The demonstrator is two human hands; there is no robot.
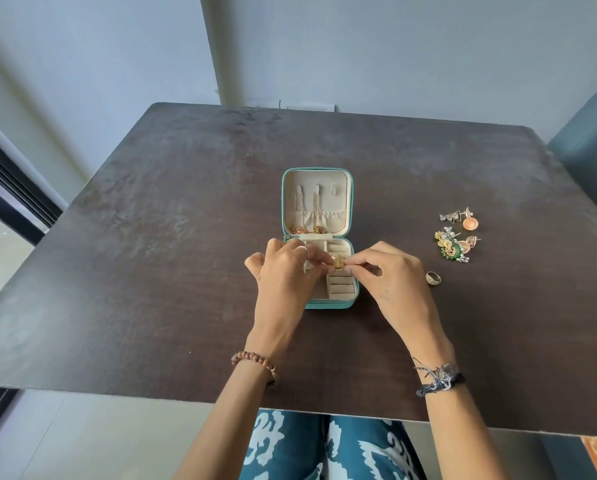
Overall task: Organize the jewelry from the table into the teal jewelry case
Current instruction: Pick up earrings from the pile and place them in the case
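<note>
A gold ring (338, 262) is pinched between the fingers of the left hand (286, 271) and right hand (390, 275) over the open case (319, 237) on the desk (151, 237). Earrings (458, 237) lie well right.

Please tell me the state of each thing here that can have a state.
teal jewelry case: open, lid lying back
gold ring: pinched over the ring rolls
left hand: pinches the ring
right hand: pinches the ring
second ring: loose on table
earrings: loose on table
</note>
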